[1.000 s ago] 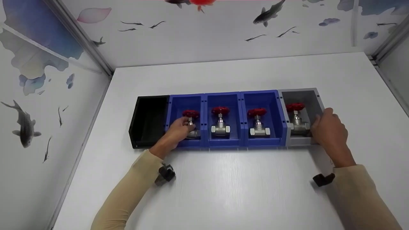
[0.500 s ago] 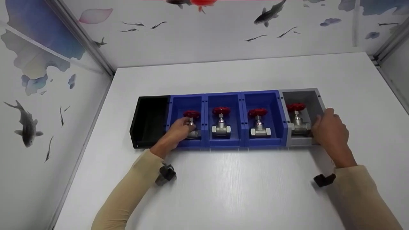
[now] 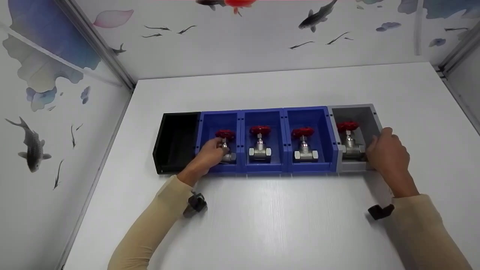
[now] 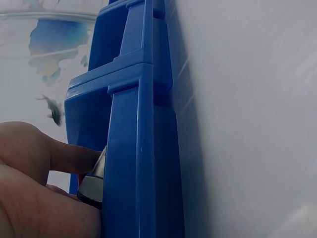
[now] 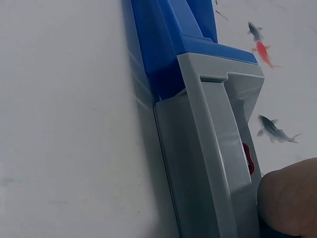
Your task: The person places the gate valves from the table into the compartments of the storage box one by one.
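In the head view my left hand point(image 3: 208, 153) reaches into the left blue bin point(image 3: 219, 118). Thumb and fingers pinch the stem of a gate valve point(image 3: 226, 134) with a red handwheel; the hand hides part of its metal body. My right hand point(image 3: 388, 159) grips the right wall of the grey bin point(image 3: 352, 165), its thumb on the inner side near another red-wheeled valve point(image 3: 348, 138). The right fingertips are hidden. The left wrist view shows the valve's metal end point(image 4: 91, 188) between thumb and fingers, behind the bin's front lip.
Two more valves stand in the middle blue bin point(image 3: 261, 116) and the right blue bin point(image 3: 304, 114). A black bin point(image 3: 176, 142) joins the row's left end. The row sits on a white table point(image 3: 277, 221), with printed panels point(image 3: 243, 41) behind and at the sides.
Both hands keep their places on the valve and the grey bin. The whole head view has shifted very slightly; nothing else visibly moves.
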Demonstrator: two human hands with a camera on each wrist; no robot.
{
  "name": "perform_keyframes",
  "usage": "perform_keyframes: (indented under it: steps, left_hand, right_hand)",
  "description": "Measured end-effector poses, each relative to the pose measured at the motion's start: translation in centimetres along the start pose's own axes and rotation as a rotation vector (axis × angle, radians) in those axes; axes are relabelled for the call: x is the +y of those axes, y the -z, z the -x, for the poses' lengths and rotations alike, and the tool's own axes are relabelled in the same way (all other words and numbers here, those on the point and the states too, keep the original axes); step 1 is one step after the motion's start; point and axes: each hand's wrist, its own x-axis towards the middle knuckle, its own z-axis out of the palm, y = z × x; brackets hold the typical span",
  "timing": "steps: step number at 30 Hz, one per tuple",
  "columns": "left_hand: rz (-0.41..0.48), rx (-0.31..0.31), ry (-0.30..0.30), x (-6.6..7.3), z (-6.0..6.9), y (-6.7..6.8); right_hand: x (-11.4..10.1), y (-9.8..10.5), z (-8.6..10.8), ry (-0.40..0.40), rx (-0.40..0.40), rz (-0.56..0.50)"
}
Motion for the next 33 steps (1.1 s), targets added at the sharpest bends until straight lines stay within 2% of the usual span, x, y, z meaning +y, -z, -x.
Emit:
perform_keyframes:
  steps: [16,33]
  left_hand:
    - [-0.045,0.065,-0.012,0.13,0.3,-0.27]
    - [-0.074,0.097,-0.084,0.05,0.29,-0.3]
  right_hand:
    - [-0.1,0.02,-0.04,-0.004,-0.005,0.003]
    - [-0.03,0.0,-0.04,-0.004,-0.001,-0.006]
